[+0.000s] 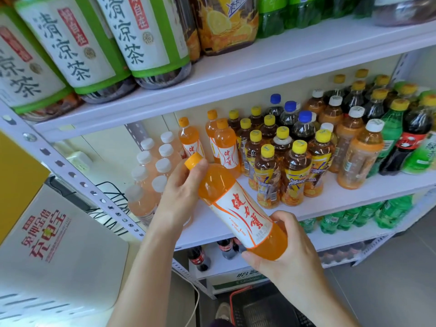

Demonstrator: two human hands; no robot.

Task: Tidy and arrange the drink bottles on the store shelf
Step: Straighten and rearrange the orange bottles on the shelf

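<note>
An orange drink bottle (238, 208) with a white label and orange cap lies tilted in both my hands, in front of the middle shelf (330, 199). My left hand (181, 192) grips its neck just under the cap. My right hand (283, 253) holds its base from below. Three matching orange bottles (225, 147) stand upright at the back of the shelf. To their left stand several pale pink bottles (151, 175) with white caps; to their right, several yellow-capped iced tea bottles (295, 171).
Large herbal tea bottles (77, 48) fill the upper shelf. Cola, green soda and orange-brown drinks (361, 152) crowd the right of the middle shelf. Green bottles (354, 215) stand on the lower shelf. A white charging cabinet (54, 251) stands at the left; a red basket (247, 303) sits on the floor.
</note>
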